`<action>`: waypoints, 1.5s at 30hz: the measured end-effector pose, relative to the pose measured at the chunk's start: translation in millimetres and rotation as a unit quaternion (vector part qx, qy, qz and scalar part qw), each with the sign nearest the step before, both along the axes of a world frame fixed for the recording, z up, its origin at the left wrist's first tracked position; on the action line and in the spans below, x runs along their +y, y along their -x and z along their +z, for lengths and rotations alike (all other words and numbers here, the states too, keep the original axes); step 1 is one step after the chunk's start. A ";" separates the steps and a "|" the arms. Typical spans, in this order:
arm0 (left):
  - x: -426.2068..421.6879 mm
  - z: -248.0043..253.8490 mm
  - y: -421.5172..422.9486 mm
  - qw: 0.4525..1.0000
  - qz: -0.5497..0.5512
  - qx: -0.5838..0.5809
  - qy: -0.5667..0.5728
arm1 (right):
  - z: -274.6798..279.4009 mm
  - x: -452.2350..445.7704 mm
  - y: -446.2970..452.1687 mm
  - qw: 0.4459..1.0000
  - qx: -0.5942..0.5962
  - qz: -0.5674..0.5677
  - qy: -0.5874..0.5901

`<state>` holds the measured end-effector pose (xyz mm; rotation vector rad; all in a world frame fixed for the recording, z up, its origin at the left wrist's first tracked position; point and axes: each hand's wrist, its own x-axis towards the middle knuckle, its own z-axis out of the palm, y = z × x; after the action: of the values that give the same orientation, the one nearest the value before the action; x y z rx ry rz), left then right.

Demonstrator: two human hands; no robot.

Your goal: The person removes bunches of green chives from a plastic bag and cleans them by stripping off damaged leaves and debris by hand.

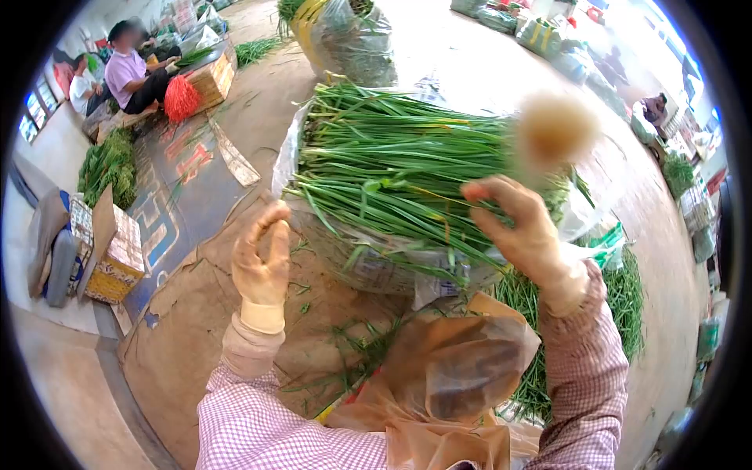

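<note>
A large bundle of long, thin green leaves like garlic chives [407, 149] lies in a plastic bag [290, 153], a few blades yellowed. My left hand [262, 258], in a thin pale glove, is at the bag's near left corner. Its thumb and forefinger are pinched together where the plastic edge meets the fingertips. Over the right part of the bundle, my right hand [521, 231] has thumb and forefinger curled towards each other. A thin yellowish blade runs up to those fingertips; whether they grip it is unclear. A blurred brown patch [552, 129] covers the bundle's far right end.
Brown plastic sheeting [454, 364] lies close in front of me, beside more greens [630, 313]. Behind the bundle stands another filled bag [352, 39]. Cardboard boxes [117, 251] sit at left. A person [129, 70] sits by a red string bunch [182, 98].
</note>
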<state>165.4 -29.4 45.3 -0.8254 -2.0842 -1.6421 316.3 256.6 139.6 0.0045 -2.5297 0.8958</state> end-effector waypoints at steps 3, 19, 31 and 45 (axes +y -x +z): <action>-4.4 -7.1 34.9 0.990 0.066 -0.103 -0.071 | -11.4 -13.5 68.6 0.985 0.046 0.063 -0.155; 19.2 -46.1 117.2 0.929 -0.093 -0.346 -0.096 | -42.5 -14.9 134.6 0.923 -0.173 -0.025 -0.344; 9.2 -64.3 97.8 0.962 -0.015 -0.272 -0.023 | -41.4 -31.3 129.1 0.915 -0.168 -0.029 -0.365; 3.7 -39.9 66.5 0.979 0.062 -0.175 -0.088 | -26.0 19.5 133.3 0.990 -0.105 0.012 0.093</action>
<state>98.9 -25.7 5.4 -0.3601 -2.1178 -1.9817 183.1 276.1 113.6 -0.1241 -2.6309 1.1942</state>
